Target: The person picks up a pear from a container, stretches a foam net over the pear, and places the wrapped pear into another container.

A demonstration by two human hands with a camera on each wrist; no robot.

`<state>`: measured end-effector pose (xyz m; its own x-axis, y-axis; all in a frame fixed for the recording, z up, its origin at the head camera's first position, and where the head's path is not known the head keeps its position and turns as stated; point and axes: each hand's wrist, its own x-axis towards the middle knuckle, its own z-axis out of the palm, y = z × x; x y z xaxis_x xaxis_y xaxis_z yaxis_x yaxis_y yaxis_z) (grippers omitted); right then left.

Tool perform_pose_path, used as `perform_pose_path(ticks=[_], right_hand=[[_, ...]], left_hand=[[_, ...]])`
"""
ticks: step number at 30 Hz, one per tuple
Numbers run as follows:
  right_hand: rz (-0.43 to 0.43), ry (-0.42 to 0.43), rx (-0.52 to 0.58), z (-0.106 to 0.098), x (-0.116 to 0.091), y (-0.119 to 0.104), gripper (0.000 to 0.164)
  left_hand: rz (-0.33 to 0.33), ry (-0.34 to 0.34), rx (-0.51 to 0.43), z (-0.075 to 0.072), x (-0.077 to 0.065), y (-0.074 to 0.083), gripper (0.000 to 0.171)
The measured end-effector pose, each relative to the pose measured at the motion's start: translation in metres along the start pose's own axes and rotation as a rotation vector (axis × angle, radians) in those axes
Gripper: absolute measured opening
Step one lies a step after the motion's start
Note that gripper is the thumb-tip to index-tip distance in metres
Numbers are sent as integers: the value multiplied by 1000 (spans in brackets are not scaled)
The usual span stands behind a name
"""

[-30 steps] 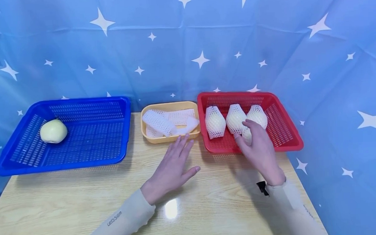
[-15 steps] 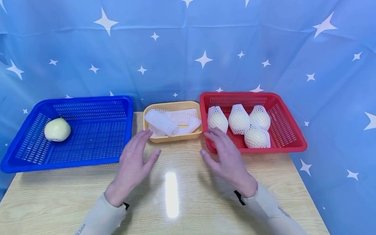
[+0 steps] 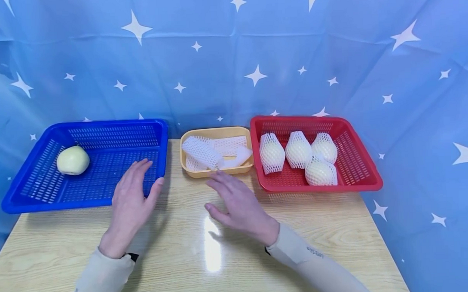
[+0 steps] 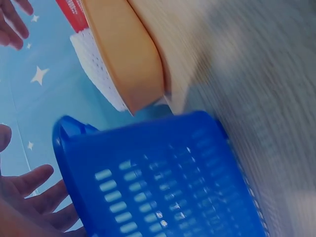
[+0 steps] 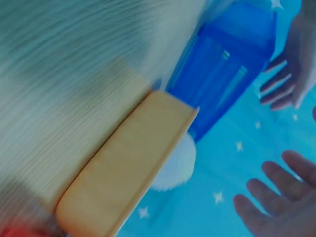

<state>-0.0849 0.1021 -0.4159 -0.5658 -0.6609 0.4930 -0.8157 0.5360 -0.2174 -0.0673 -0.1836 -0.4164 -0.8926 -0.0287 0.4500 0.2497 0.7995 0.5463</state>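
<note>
My left hand hovers over the front right corner of the blue basket, fingers extended and holding nothing. A pale green, apple-like fruit lies at that basket's left end. My right hand, likewise holding nothing, reaches over the table just in front of the small yellow tray. White foam net sleeves lie in the tray. Several net-wrapped round fruits sit in the red basket at the right. In the left wrist view, fingers show beside the blue basket's rim.
All three containers stand in a row along the back of the wooden table. Behind them hangs a blue cloth with white stars, which also runs down the right side.
Both hands have moved left: the right from over the wrapped fruits in the red basket to before the yellow tray, the left from before the tray to the blue basket.
</note>
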Motion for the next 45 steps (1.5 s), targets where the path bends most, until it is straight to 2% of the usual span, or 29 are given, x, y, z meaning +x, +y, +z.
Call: perform_pose_path(ticks=[7,11,15,23,28,33,38,45], right_hand=[[-44,-202,-4,25,30,-21,63],[-71,-334,-93,42,44,-34,71],[-91,-418,-169,57,54,-44,80],[-90,-437,-227,72,62,-50,84],[-97,-438,-243,72,63,-51,83],[-101,-438,-239,73,64,-50,83],[-101,-448,-235,73,65,-50,84],[-94,-456,-225,73,66,-50,84]], left_hand=[[-106,32,-16,-12,-2,-11,55],[-152,63,-27,-18,-1,-16,55],[-175,91,-19,-23,-1,-22,55],[-198,125,-15,-34,1,-33,57],[-227,116,7,-51,8,-40,59],[-221,101,67,-72,20,-53,63],[-232,16,149,-92,33,-67,73],[-254,-223,267,-115,61,-86,92]])
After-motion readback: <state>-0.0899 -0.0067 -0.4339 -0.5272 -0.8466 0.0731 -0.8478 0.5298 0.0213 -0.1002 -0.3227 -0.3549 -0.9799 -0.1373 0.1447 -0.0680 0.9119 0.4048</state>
